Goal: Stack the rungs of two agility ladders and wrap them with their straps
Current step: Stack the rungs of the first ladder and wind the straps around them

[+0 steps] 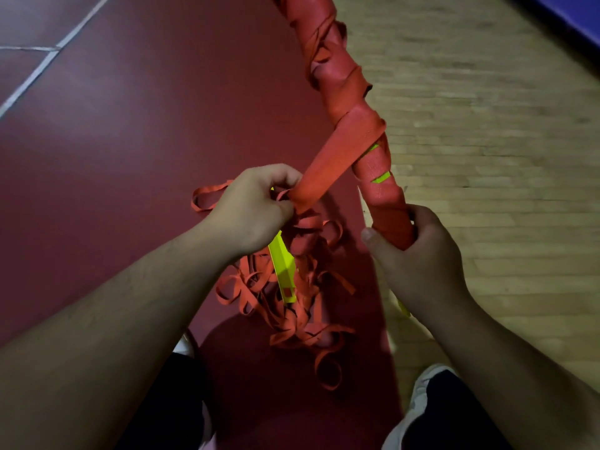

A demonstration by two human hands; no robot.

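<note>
Step in hand: wrapping. The left hand (256, 203) pinches the orange strap (324, 164), which runs taut to the rung bundle (384, 203). The right hand (422, 254) grips the bundle's lower end, clear of the floor. The next move likely calls for another turn under tension.

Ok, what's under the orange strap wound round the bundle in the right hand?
Two yellow-green slivers of rung show through gaps in the strap just above the right hand. The rest of the bundle is covered, so the rung count cannot be seen.
</note>
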